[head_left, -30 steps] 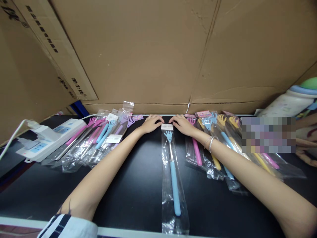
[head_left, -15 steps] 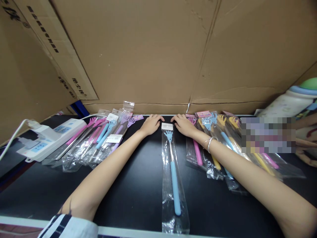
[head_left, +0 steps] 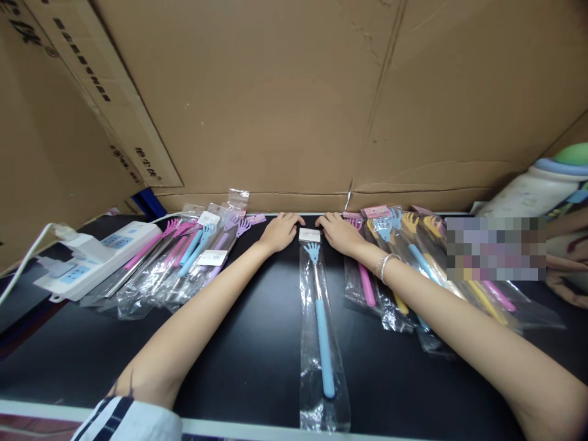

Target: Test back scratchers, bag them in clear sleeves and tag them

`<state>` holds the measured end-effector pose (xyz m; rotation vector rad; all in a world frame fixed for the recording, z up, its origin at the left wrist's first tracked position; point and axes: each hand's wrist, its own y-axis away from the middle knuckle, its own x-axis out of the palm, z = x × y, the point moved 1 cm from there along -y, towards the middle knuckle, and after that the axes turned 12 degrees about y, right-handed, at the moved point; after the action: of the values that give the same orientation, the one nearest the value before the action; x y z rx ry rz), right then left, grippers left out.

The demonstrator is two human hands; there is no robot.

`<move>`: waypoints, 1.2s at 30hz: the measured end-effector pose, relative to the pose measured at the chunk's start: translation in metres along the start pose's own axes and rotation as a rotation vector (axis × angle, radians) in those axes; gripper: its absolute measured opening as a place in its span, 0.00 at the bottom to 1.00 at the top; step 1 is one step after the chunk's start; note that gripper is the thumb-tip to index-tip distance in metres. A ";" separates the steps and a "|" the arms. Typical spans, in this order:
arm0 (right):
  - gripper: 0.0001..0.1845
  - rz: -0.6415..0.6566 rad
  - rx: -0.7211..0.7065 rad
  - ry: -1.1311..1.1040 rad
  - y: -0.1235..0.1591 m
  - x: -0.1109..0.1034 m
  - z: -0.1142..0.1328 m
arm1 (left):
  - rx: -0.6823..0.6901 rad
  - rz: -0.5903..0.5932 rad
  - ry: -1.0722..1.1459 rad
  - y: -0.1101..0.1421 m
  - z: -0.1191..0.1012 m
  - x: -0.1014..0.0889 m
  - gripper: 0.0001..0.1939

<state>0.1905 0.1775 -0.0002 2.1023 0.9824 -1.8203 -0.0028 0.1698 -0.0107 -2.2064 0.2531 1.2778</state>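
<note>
Between my arms a blue back scratcher point(head_left: 325, 343) lies lengthwise in a clear plastic bag, its hand-shaped head pointing away from me. A white label point(head_left: 309, 234) sits at the far end of that bag. My left hand point(head_left: 281, 233) rests just left of the label, fingers outstretched on the black table point(head_left: 248, 361), holding nothing. To the label's right, my right hand point(head_left: 339, 233) lies with its fingers spread, also free of any object. Its wrist, with a bracelet, passes over several bagged back scratchers point(head_left: 366, 285) in pink, yellow and blue.
More bagged back scratchers point(head_left: 188, 251) lie at left beside a white power strip point(head_left: 98, 260) with plugs and a cable. A cardboard wall point(head_left: 275, 104) rises behind the table. A pale bottle point(head_left: 528, 190) stands at right, near part of another person's hand point(head_left: 567, 288).
</note>
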 end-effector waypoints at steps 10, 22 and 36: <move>0.17 0.021 -0.007 0.029 0.001 -0.005 0.001 | -0.008 0.143 -0.165 0.008 -0.018 -0.019 0.16; 0.18 0.036 -0.015 0.085 0.005 -0.010 0.006 | 0.050 0.182 -0.340 0.089 -0.086 -0.079 0.18; 0.18 0.048 0.030 0.077 0.004 -0.013 0.010 | 0.083 0.241 -0.193 0.091 -0.079 -0.035 0.35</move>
<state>0.1850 0.1646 0.0081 2.2088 0.9194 -1.7547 -0.0023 0.0466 0.0141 -2.0117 0.4987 1.5695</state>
